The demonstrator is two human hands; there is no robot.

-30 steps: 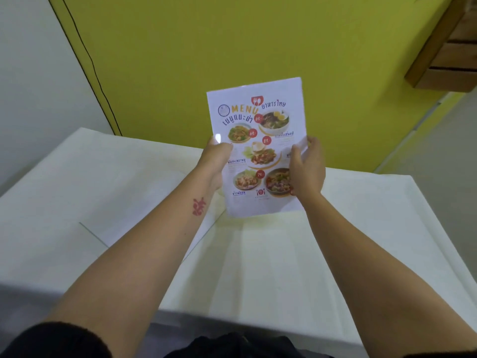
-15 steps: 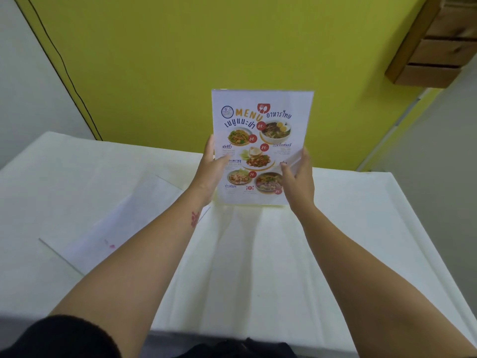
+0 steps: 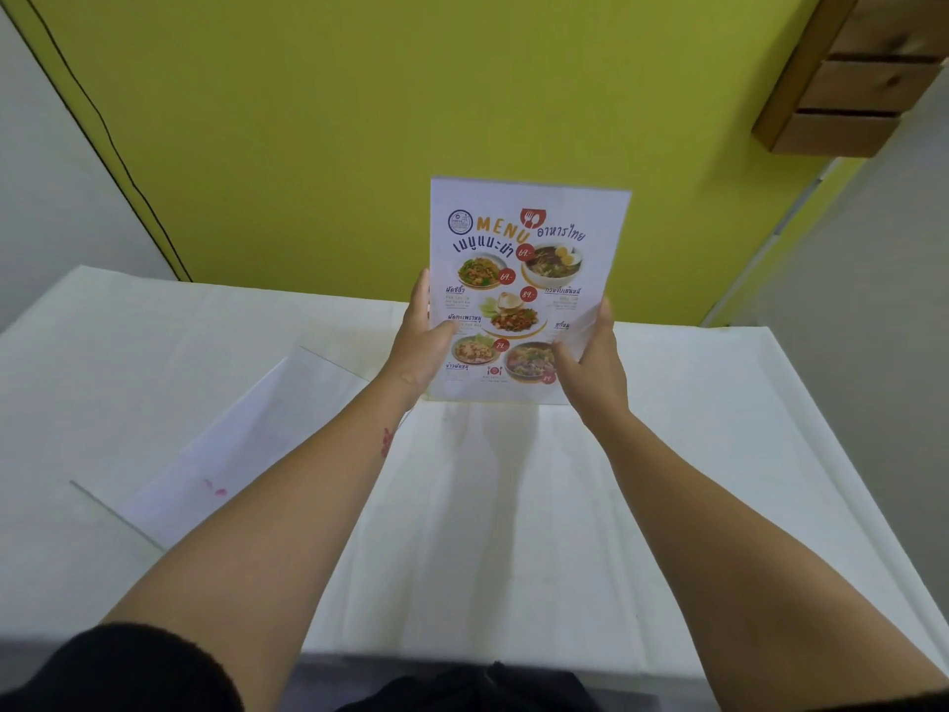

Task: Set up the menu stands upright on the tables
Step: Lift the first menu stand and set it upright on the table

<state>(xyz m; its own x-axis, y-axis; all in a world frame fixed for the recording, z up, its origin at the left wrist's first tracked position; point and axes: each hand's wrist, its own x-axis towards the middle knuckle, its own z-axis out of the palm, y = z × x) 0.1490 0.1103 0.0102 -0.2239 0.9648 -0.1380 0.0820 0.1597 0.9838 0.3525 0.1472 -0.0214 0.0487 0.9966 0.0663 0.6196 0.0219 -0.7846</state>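
Observation:
A clear menu stand (image 3: 524, 280) with a colourful printed food menu stands upright over the far part of the white table (image 3: 693, 454), its printed side facing me. My left hand (image 3: 418, 341) grips its left edge, thumb on the front. My right hand (image 3: 590, 359) grips its lower right edge. Its bottom edge sits at or just above the tablecloth; I cannot tell if it touches. A second clear stand (image 3: 241, 439) with white paper lies flat on the table to the left, partly under my left forearm.
A yellow wall (image 3: 385, 120) rises right behind the table's far edge. A wooden shelf unit (image 3: 862, 69) hangs at upper right. A black cable (image 3: 102, 131) runs down the wall at left. The table's near edge is by my body.
The menu stand has moved away from me toward the wall and turned straighter, both hands still on it. The flat stand on the left has come more into view.

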